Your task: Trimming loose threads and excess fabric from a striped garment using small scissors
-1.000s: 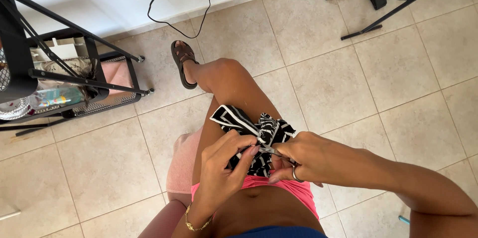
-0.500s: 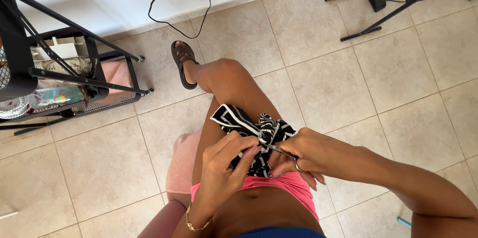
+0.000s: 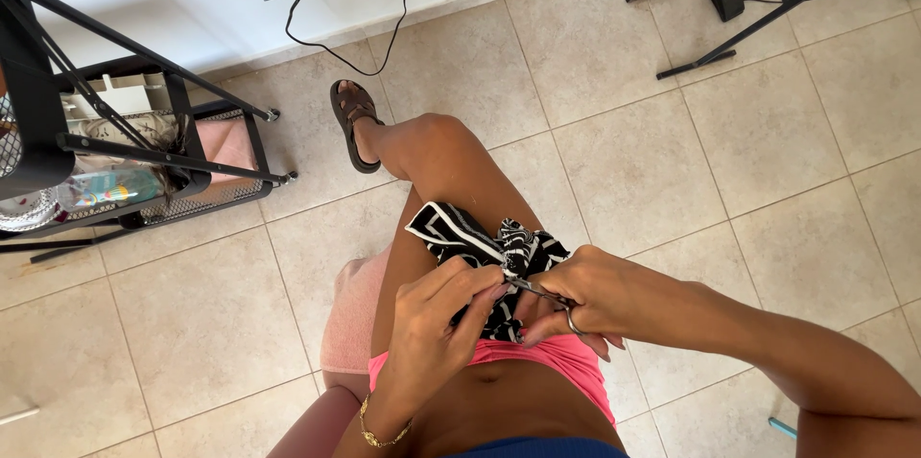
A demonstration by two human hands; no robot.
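Caught mid-snip, by the look of it. Gripped a pair of small scissors point(image 3: 537, 291) in the right hand point(image 3: 600, 297), one finger through a ring; too small to tell whether the blades were parted. Pinched the bunched middle of a black-and-white striped cloth point(image 3: 459, 233) with the left hand point(image 3: 436, 324), fingertips just beside the blade tips. Lay draped over the raised thigh point(image 3: 451, 165), just above the pink shorts point(image 3: 566, 362), with its long axis slanting from upper left to lower right. Pointed up and to the left, those scissors, tips toward the pinching fingers. Probably called next for a taut hold and fingertips kept out of the blades' line.
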